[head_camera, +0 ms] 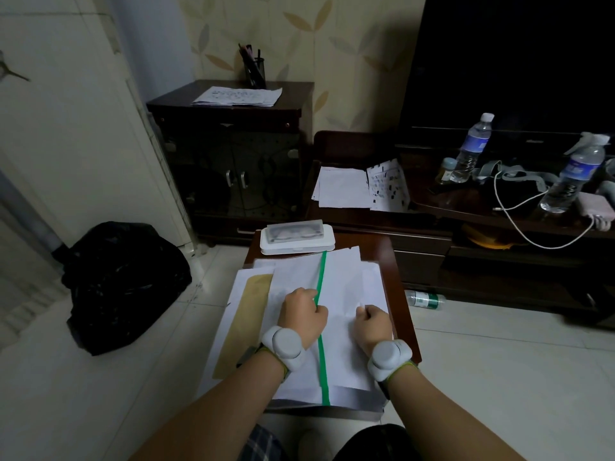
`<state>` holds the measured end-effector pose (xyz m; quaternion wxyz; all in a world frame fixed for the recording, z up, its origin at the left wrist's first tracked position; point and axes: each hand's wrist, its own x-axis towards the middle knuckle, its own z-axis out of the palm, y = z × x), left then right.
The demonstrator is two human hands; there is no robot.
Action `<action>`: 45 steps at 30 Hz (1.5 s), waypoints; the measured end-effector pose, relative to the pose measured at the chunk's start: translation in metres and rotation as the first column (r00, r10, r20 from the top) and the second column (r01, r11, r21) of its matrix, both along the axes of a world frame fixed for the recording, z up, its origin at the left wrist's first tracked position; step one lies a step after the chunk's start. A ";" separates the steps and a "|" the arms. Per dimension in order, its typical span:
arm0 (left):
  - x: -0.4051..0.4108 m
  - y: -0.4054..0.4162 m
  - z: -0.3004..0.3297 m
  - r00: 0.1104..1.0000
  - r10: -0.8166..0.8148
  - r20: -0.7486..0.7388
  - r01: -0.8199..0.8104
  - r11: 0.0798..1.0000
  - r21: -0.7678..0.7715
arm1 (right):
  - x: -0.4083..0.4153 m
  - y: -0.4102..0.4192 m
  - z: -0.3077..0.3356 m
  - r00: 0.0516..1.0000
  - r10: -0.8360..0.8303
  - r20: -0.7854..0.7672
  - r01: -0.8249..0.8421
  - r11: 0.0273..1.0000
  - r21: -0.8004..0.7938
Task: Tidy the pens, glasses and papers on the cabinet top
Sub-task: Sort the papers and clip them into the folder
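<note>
A stack of white papers (pixel 342 281) lies on a small wooden table (pixel 394 261) right in front of me, with a green band (pixel 322 271) running lengthwise over it. My left hand (pixel 301 316) pinches the band near its middle. My right hand (pixel 371 324) is curled on the top sheet and seems to pinch a fold of it. A brown envelope (pixel 246 321) sticks out at the stack's left. A white case with glasses (pixel 296 236) sits at the table's far end. On the dark cabinet (pixel 173 103) behind lie printed papers (pixel 238 96) and a pen holder (pixel 254 69).
A black plastic bag (pixel 123 281) lies on the floor at the left. A low dark unit on the right carries loose sheets (pixel 342 188), two water bottles (pixel 472 148) (pixel 572 174) and a white cable (pixel 519 227). A green-labelled bottle (pixel 426 299) lies on the floor beside the table.
</note>
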<state>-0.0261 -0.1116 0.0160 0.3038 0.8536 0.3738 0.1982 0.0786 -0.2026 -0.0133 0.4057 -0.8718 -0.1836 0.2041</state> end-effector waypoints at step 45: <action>-0.009 0.002 0.000 0.998 -0.035 0.053 0.032 0.998 0.063 | -0.035 0.046 -0.010 0.944 0.289 -0.162 -0.290 0.957 0.017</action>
